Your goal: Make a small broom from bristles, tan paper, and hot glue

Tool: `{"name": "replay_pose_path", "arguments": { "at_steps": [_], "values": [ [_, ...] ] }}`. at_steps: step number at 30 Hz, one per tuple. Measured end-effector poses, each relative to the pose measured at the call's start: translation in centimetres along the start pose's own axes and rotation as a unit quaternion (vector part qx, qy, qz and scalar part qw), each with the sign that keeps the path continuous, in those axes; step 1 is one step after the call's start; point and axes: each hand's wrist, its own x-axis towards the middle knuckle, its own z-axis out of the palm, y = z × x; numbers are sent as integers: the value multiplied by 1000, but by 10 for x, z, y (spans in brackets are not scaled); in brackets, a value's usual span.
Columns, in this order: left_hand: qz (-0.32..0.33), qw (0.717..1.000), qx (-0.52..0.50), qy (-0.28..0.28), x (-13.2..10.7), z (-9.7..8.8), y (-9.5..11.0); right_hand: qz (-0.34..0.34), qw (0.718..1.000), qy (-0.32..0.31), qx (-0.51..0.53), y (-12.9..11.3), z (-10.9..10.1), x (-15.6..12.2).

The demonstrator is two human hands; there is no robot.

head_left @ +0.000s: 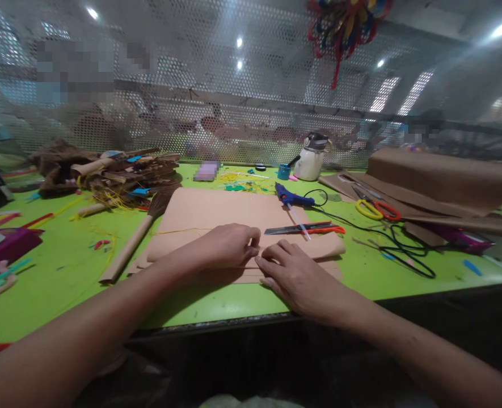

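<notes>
A stack of pale tan paper sheets [216, 212] lies on the green table [63, 272] in front of me. My left hand [227, 245] rests on its near part with fingers curled, pinching the paper's fold. Beside it, my right hand [295, 275] presses on the near edge of the paper, its fingertips meeting those of the left hand. Just beyond my right hand lie red-handled scissors [304, 229] and a blue glue gun [291, 198] on the sheets.
A rolled paper tube [127, 249] lies left of the sheets, with a heap of brown scraps [101, 170] behind. Yellow-and-red scissors [376, 209], a black cable [397, 249], folded brown paper [442, 181] and a white jar [311, 158] sit to the right. Perforated mesh backs the table.
</notes>
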Motion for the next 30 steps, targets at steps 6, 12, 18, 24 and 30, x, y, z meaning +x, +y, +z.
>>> {"name": "replay_pose_path", "arguments": {
  "at_steps": [6, 12, 18, 24, 30],
  "values": [
    [59, 988, 115, 87, 3, 2, 11, -14, 999, -22, -38, 0, -4, 4],
    [182, 950, 246, 56, -27, 12, 32, -4, 999, -27, -43, -3, -5, 3],
    [158, 950, 261, 68, -46, 22, 40, 22, 999, 8, 28, -5, -3, -6],
    [151, 947, 276, 63, -44, 25, 43, 0, 999, 40, 30, -5, -5, -16],
    [149, 948, 274, 63, -46, 22, 39, 32, 999, 35, -20, -6, -3, -19]
  ]
}}
